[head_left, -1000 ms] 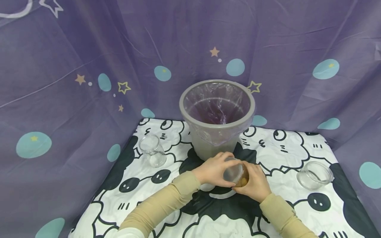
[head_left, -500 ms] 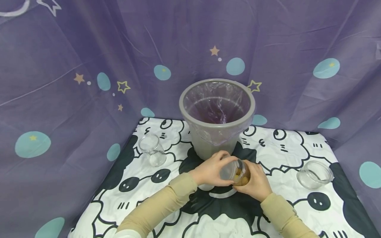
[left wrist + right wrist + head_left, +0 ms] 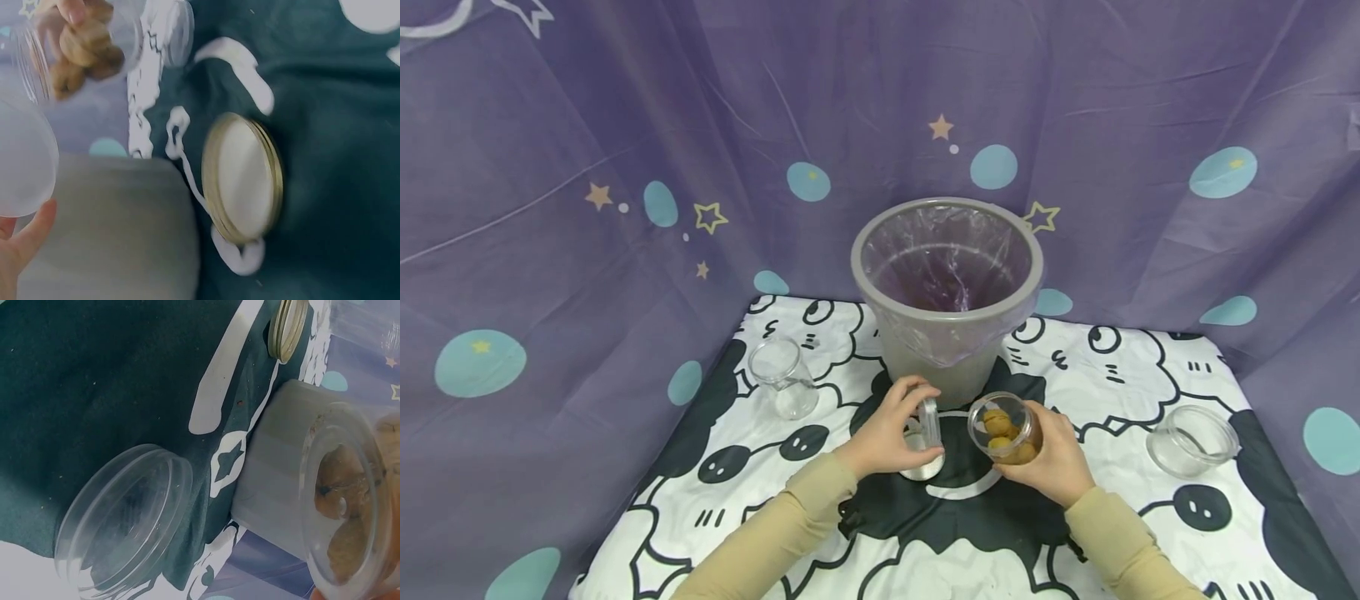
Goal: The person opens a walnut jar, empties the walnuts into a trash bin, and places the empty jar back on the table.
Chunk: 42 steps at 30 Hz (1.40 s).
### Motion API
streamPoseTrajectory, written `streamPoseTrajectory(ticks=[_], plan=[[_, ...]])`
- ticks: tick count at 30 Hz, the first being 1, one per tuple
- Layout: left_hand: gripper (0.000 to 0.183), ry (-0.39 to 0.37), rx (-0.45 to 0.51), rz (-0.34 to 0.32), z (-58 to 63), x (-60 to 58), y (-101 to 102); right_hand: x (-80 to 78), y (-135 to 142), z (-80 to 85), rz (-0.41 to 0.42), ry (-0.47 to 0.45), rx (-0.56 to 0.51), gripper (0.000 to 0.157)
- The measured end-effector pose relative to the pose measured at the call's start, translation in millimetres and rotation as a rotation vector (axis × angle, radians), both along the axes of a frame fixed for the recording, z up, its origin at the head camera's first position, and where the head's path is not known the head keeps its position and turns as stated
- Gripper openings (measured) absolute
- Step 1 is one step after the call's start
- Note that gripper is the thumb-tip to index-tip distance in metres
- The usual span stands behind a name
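My left hand (image 3: 887, 433) pinches a translucent round lid (image 3: 930, 423) by its edge, held nearly on edge. In the left wrist view the lid (image 3: 25, 165) shows its frosted flat face. My right hand (image 3: 1052, 458) grips a clear jar (image 3: 981, 437), its mouth uncovered and tipped toward the left. Several round, brown, walnut-like pieces (image 3: 1000, 425) lie inside the jar; the left wrist view shows them too. Lid and jar stand apart, with a gap between my hands. Under the left hand, a white disc with a gold rim (image 3: 240, 178) lies on the cloth.
A grey bin (image 3: 917, 358) with a clear liner stands just behind my hands. At left is a clear glass jar (image 3: 786, 383), narrow at its middle. A low clear round container (image 3: 1193, 443) sits at right. The patterned cloth (image 3: 970, 567) covers the table; a purple curtain (image 3: 1112, 83) hangs behind.
My left hand has lifted the lid off the jar and moved left with it. The jar's mouth now shows the brown pieces; my right hand has hardly moved.
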<state>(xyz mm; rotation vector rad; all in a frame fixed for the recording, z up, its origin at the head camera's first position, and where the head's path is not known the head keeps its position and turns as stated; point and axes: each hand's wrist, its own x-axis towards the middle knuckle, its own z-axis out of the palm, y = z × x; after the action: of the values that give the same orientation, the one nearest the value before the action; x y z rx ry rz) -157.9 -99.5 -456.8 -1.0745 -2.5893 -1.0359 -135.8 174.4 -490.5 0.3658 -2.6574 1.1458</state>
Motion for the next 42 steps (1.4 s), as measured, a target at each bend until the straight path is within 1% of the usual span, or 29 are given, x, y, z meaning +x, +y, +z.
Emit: streamPoseTrajectory(ticks=[5,9,13,17,20,22,29,34,42], plan=[[0.07,-0.052,0.067,0.034,-11.6,-0.7,-20.4,-0.3,3.1,-0.4,-0.015,-0.008,0.002,0.088],[0.068,-0.08,0.056,0.075,-19.8,-1.5,-34.8,0.4,3.8,-0.5,-0.022,-0.03,0.006,0.088],[0.068,-0.095,0.019,0.125,-27.3,-4.1,-48.4,1.5,3.8,0.6,-0.028,-0.048,0.013,0.088],[0.07,-0.09,-0.058,0.193,-36.7,-7.4,-61.5,1.7,3.9,1.7,-0.038,-0.066,0.022,0.089],[0.072,-0.104,-0.122,0.24,-43.3,-9.2,-69.1,1.7,4.4,2.1,-0.044,-0.078,0.025,0.09],[0.072,-0.114,-0.135,0.257,-46.6,-10.1,-72.2,1.8,4.7,2.2,-0.042,-0.081,0.026,0.09],[0.072,-0.157,-0.153,0.254,-50.8,-12.2,-75.3,1.4,5.9,1.7,-0.038,-0.048,0.028,0.09],[0.07,-0.188,-0.16,0.265,-55.8,-14.4,-77.8,0.5,7.3,0.9,-0.04,-0.034,0.023,0.09],[0.071,-0.232,-0.161,0.229,-65.7,-21.3,-83.9,0.1,8.1,2.2,-0.039,-0.043,0.019,0.089]])
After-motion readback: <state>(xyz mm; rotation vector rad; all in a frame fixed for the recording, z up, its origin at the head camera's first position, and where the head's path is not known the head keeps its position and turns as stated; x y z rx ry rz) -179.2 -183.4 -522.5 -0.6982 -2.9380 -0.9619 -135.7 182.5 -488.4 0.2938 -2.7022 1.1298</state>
